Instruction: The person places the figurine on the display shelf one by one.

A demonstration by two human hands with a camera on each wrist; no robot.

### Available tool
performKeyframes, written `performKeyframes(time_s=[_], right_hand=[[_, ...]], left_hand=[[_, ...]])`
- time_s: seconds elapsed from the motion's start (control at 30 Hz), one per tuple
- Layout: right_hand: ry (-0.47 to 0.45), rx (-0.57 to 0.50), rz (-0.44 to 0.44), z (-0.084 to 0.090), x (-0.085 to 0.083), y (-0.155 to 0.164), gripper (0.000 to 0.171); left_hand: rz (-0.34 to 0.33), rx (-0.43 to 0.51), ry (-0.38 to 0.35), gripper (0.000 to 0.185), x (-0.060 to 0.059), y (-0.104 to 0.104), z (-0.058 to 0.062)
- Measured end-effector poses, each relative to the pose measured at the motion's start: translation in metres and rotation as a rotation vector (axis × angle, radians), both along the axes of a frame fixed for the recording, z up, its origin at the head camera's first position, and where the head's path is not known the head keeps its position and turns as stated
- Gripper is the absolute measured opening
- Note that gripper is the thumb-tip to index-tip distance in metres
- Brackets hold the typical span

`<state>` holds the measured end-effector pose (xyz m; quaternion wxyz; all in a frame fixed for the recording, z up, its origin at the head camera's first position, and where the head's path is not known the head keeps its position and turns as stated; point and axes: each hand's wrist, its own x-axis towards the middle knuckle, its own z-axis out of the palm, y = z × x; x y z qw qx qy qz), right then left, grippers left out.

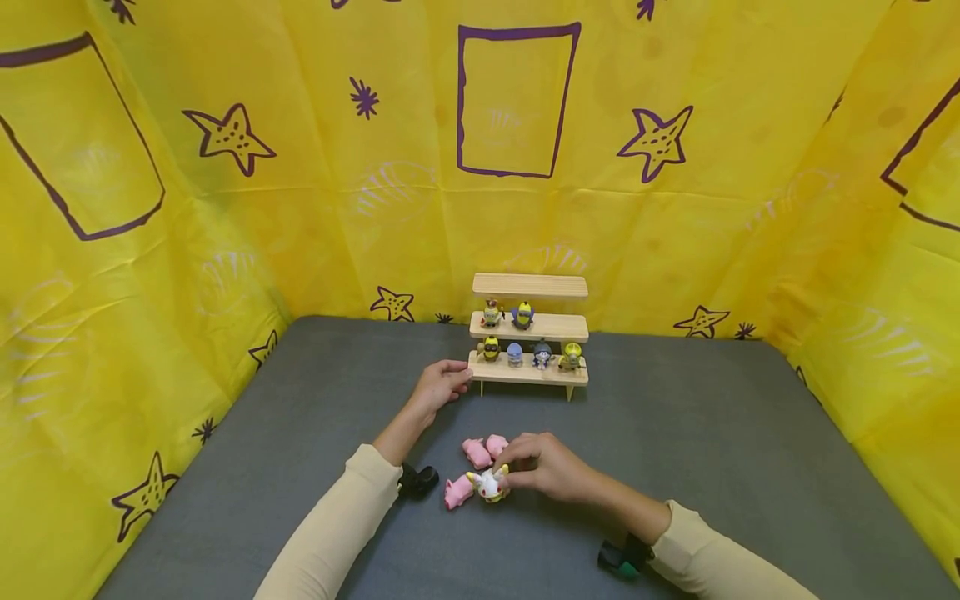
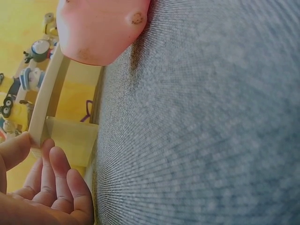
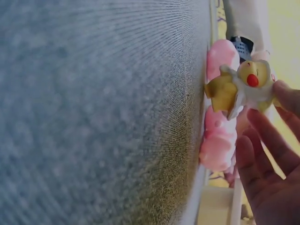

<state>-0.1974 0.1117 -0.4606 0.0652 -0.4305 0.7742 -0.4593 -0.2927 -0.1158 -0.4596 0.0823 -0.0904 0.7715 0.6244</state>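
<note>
Wooden stepped shelf (image 1: 529, 372) met the left hand's (image 1: 438, 386) thumb and curled fingers; the right hand (image 1: 546, 472) apparently pinched a white-and-yellow figurine (image 1: 489, 483).

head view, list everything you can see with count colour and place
wooden stepped shelf: 1, pale wood, three tiers, back centre of the table
small figures: 6, mostly yellow and blue-grey, two on the middle tier, four on the bottom tier; top tier bare
pink figures: 3, pink, on the table in front of the shelf
white and yellow figure: 1, white with yellow parts, beside the pink ones
table: 1, grey fabric surface
backdrop: yellow sheets with purple stars and rectangles, on three sides
left hand: 1, cream sleeve, holds the left end of the shelf's bottom tier
right hand: 1, cream sleeve, fingers on the white and yellow figure
</note>
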Motion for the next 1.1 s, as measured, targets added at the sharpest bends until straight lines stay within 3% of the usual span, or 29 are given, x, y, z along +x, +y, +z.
performKeyframes(time_s=[0.2, 0.47, 0.63, 0.8, 0.93, 1.1], right_hand=[[-0.21, 0.014, -0.055, 0.001, -0.002, 0.001, 0.018], [-0.342, 0.012, -0.108, -0.001, -0.003, -0.002, 0.018], [-0.348, -0.007, -0.116, 0.001, -0.005, 0.0, 0.018], [-0.293, -0.025, -0.123, 0.008, -0.012, 0.006, 0.017], [-0.256, -0.034, -0.147, 0.02, -0.018, 0.012, 0.016], [-0.29, -0.084, -0.217, 0.037, -0.028, 0.022, 0.017]], left_hand=[[0.0, -0.002, -0.01, 0.032, 0.0, -0.001, 0.001], [-0.004, -0.008, -0.001, 0.033, -0.001, -0.001, 0.002], [-0.004, -0.002, 0.0, 0.032, 0.0, 0.0, 0.002], [-0.001, 0.005, 0.001, 0.032, 0.0, 0.0, 0.003], [0.0, -0.001, 0.0, 0.032, -0.001, 0.0, 0.002], [-0.007, -0.01, -0.006, 0.032, -0.001, 0.0, 0.002]])
